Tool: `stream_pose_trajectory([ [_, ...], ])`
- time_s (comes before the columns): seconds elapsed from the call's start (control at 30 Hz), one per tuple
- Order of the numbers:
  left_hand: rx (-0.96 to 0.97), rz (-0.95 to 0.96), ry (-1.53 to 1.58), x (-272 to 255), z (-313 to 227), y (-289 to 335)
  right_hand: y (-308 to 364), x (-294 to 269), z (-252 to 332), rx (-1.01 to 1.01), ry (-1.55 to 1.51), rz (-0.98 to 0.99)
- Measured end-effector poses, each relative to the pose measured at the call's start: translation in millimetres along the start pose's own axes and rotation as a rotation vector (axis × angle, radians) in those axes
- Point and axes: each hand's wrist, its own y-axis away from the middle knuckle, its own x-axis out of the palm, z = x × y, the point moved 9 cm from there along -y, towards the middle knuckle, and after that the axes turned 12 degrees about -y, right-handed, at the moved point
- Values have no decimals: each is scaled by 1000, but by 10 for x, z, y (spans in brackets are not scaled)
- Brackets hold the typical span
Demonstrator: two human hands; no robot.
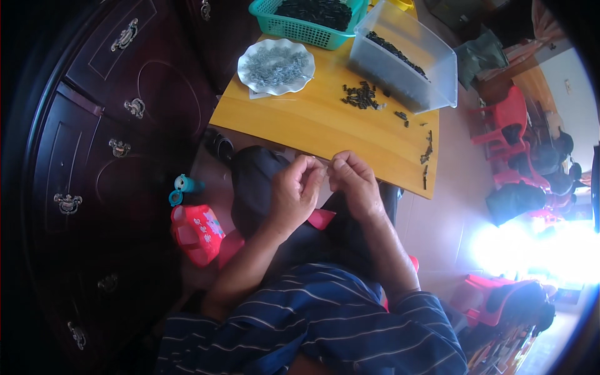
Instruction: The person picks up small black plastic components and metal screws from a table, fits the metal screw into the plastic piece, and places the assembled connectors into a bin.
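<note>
My left hand (298,190) and my right hand (357,185) meet just off the near edge of the wooden table (300,124), above my lap. Both are closed in a pinch, with thumbs against fingers and fingertips almost touching. Something tiny may be between them, too small to make out. Beyond them on the table, a white plate with a wavy rim (244,79) holds a heap of small clear pieces. A loose pile of small black pieces (360,96) lies to its right. More black pieces (427,150) form a line along the table's right edge.
At the table's back stand a green basket (275,26) and a translucent bin (441,75), both holding black pieces. A dark cabinet (156,144) rises at left. On the floor are a red container (197,235) and a blue bottle (185,183); red chairs (504,119) stand at right.
</note>
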Motion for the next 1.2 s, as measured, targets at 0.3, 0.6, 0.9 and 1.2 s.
stream_pose_trajectory([
  [0.3, -13, 81, 51, 84, 48, 14, -712, -991, 788, -404, 1073, -441],
  [0.6, -35, 97, 38, 67, 42, 25, -1065, -1063, 747, -414, 1348, -440],
  [0.9, -61, 136, 57, 92, 76, 34, -531, -960, 683, -438, 1001, -474],
  [1.2, 15, 108, -5, 78, -58, 11, -695, -886, 641, -492, 1291, -425],
])
